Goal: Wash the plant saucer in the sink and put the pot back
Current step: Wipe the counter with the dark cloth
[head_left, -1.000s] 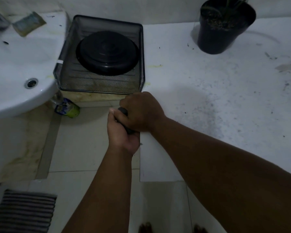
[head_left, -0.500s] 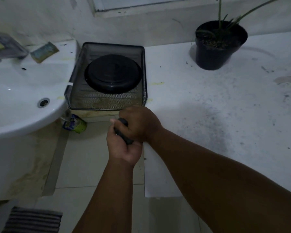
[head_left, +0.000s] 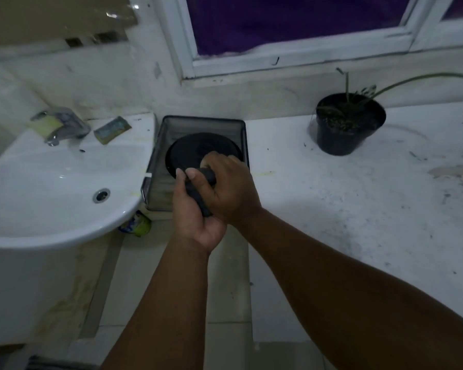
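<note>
Both hands meet near the counter's (head_left: 358,209) edge: left hand (head_left: 195,209) and right hand (head_left: 230,188) each curl round one small dark cylindrical object (head_left: 199,192), purpose unclear. Round black plastic saucer (head_left: 195,148) lies in the dark mesh tray (head_left: 203,122) beside the white basin (head_left: 51,182), probably draining. Black plastic plant pot (head_left: 348,129) waits far right on the counter.

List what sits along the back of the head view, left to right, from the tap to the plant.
Tap → sponge → mesh basket holding the black saucer → potted plant on the white counter.
</note>
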